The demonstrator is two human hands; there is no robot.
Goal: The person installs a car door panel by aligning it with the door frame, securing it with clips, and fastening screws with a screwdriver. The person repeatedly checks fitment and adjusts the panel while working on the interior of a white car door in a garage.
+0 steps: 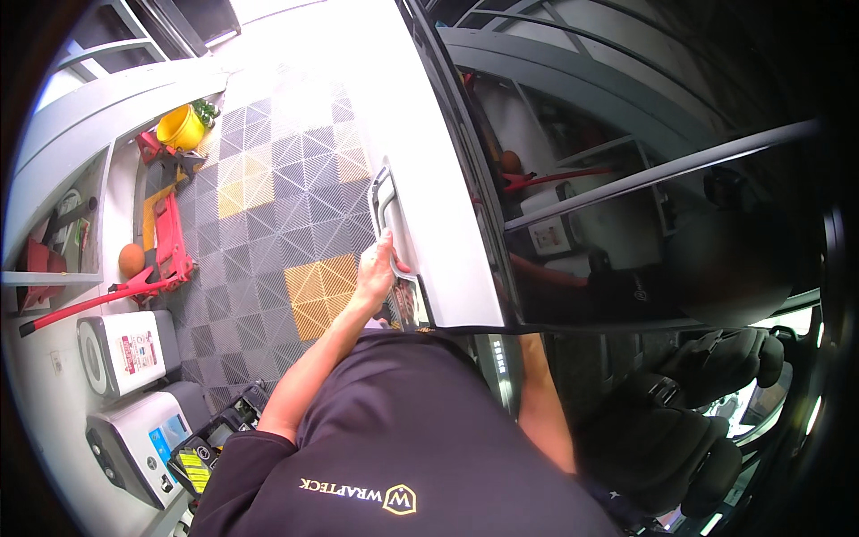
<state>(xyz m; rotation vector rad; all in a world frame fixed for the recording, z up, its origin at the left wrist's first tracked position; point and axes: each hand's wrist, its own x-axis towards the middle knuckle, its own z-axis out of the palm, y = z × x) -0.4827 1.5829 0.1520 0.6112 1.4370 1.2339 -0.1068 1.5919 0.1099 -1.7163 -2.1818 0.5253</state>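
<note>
At the lower end of a door handle (386,192) is my left hand (377,270), its fingers wrapped round the grip. The handle is set on a white vehicle door (438,179), which has a dark, reflective window (617,242). My left arm reaches up to it from the lower left. On the other side of the door edge, my right forearm (544,403) runs up beside the vehicle opening. The door's lower edge hides my right hand, so its fingers do not show.
Dark seats (662,447) fill the vehicle interior at right. Grey and yellow floor tiles (268,206) lie left. Along the left wall are a red floor jack (168,237), an orange ball (131,260), a yellow bucket (181,128) and two white machines (125,353).
</note>
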